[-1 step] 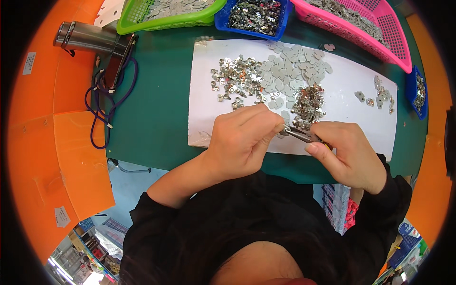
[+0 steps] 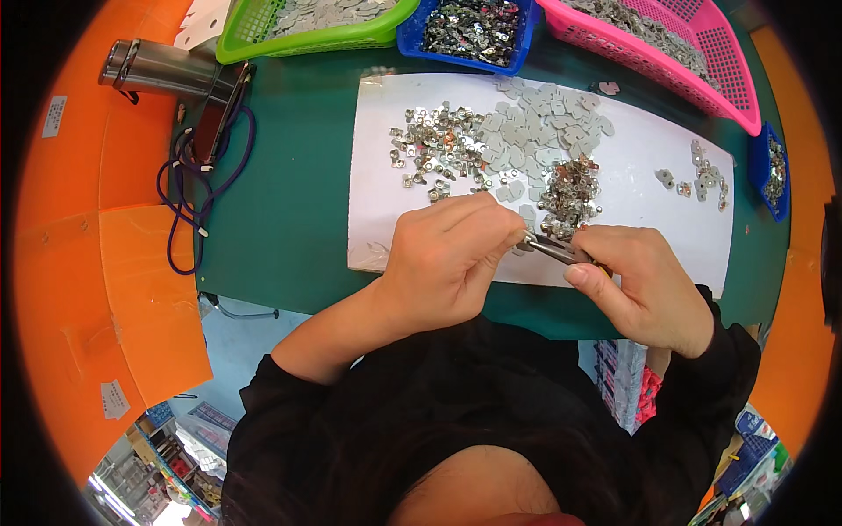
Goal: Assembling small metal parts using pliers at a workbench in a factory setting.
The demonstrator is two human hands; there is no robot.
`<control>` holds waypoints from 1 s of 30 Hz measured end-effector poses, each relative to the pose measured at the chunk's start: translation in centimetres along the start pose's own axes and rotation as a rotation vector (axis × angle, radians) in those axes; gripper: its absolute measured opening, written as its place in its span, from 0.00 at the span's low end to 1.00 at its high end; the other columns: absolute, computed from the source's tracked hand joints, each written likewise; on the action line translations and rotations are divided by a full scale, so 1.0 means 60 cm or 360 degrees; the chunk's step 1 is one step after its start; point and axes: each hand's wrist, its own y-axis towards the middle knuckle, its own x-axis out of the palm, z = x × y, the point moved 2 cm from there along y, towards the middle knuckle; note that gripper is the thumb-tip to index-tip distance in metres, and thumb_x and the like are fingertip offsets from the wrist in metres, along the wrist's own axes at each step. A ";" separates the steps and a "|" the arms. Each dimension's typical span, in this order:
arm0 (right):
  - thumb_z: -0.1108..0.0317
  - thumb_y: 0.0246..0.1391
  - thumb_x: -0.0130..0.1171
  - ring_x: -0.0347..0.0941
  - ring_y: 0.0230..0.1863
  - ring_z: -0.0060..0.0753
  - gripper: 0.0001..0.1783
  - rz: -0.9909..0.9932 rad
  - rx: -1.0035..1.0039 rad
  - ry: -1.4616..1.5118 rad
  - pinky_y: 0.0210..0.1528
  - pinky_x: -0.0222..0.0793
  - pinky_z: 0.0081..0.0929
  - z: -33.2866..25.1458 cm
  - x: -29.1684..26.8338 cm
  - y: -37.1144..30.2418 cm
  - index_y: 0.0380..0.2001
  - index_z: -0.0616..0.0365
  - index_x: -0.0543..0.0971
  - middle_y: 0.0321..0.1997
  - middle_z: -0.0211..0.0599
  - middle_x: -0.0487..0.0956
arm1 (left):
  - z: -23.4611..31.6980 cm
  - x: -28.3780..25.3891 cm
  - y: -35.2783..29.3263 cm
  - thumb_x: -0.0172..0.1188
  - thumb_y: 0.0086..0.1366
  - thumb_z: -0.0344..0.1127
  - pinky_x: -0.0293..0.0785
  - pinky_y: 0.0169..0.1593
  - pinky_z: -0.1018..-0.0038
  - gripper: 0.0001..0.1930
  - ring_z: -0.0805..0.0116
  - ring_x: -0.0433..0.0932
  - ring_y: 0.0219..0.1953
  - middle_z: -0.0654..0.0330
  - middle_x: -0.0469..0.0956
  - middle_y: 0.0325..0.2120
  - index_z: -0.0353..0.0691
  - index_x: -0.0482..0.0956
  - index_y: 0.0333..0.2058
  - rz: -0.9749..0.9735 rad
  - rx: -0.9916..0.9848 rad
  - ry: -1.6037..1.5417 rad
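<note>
My right hand (image 2: 645,285) is closed around a pair of pliers (image 2: 556,251), whose jaws point left. At their tips my left hand (image 2: 447,254) pinches a small grey metal piece (image 2: 524,245), mostly covered by the fingers. Both hands are over the near edge of a white board (image 2: 653,210). Just beyond the pliers is a heap of small brassy and silver metal parts (image 2: 570,195). Flat grey metal plates (image 2: 548,123) spread behind it, with shiny square metal clips (image 2: 438,145) to their left. A few grey and silver pieces (image 2: 704,181) lie apart at the right.
Along the back stand a green basket (image 2: 316,44), a blue bin (image 2: 465,61) and a pink basket (image 2: 649,61), all holding metal parts. A smaller blue tray (image 2: 772,175) is at the right edge. A steel flask (image 2: 162,68) and purple cord (image 2: 250,145) lie left on the green table (image 2: 289,184).
</note>
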 end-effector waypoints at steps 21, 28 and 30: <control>0.61 0.61 0.54 0.63 0.22 0.54 0.17 -0.0114 0.0059 -0.0077 0.26 0.60 0.39 -0.006 -0.003 0.005 0.25 0.62 0.68 0.19 0.48 0.65 | -0.001 0.001 -0.007 0.59 0.64 0.23 0.63 0.22 0.75 0.02 0.67 0.69 0.18 0.59 0.71 0.19 0.34 0.77 0.30 -0.0045 -0.0132 -0.0035; 0.61 0.60 0.54 0.64 0.22 0.54 0.16 -0.0127 0.0092 -0.0083 0.26 0.60 0.39 -0.008 -0.008 0.004 0.25 0.62 0.68 0.20 0.48 0.65 | 0.000 0.005 -0.007 0.58 0.65 0.23 0.63 0.22 0.75 0.03 0.68 0.70 0.18 0.60 0.71 0.19 0.34 0.78 0.31 -0.0032 -0.0150 -0.0067; 0.61 0.59 0.55 0.65 0.25 0.55 0.16 -0.0077 0.0000 -0.0113 0.28 0.61 0.40 -0.003 -0.006 0.002 0.25 0.62 0.68 0.21 0.48 0.66 | -0.001 0.005 -0.008 0.58 0.65 0.23 0.63 0.23 0.75 0.03 0.68 0.70 0.19 0.60 0.72 0.19 0.34 0.78 0.31 -0.0052 -0.0185 -0.0133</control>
